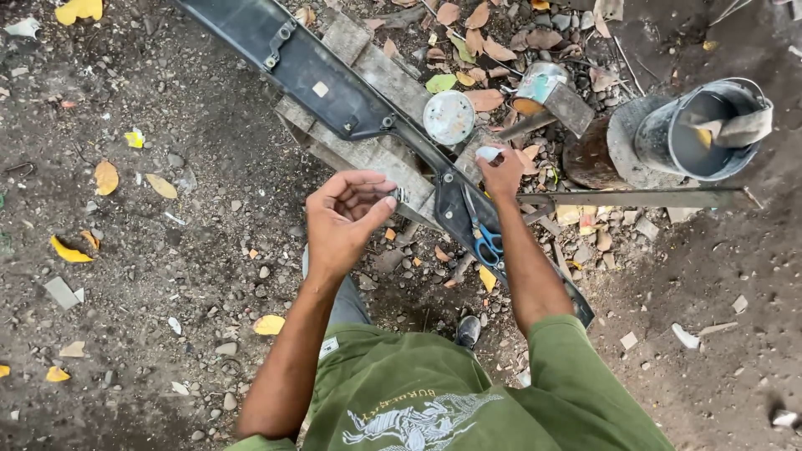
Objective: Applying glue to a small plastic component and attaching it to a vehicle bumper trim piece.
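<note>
I look down at a long black plastic panel point(326, 79) lying across wooden planks point(380, 154) on dirt ground. My left hand point(344, 215) is cupped palm up, its thumb and fingertip pinching a small pale piece near the panel's edge. My right hand point(501, 171) is closed on a small white object point(487, 154) just above the panel. Blue-handled scissors point(483, 234) lie on the panel below my right hand. A round tin lid point(449, 117) rests beside the panel.
An open paint can point(539, 83) and a hammer-like block point(568, 108) lie behind the planks. A grey metal bucket point(706, 125) stands at right on a round stump point(597, 154). A metal bar point(635, 198) runs rightward. Dry leaves and stones litter the ground.
</note>
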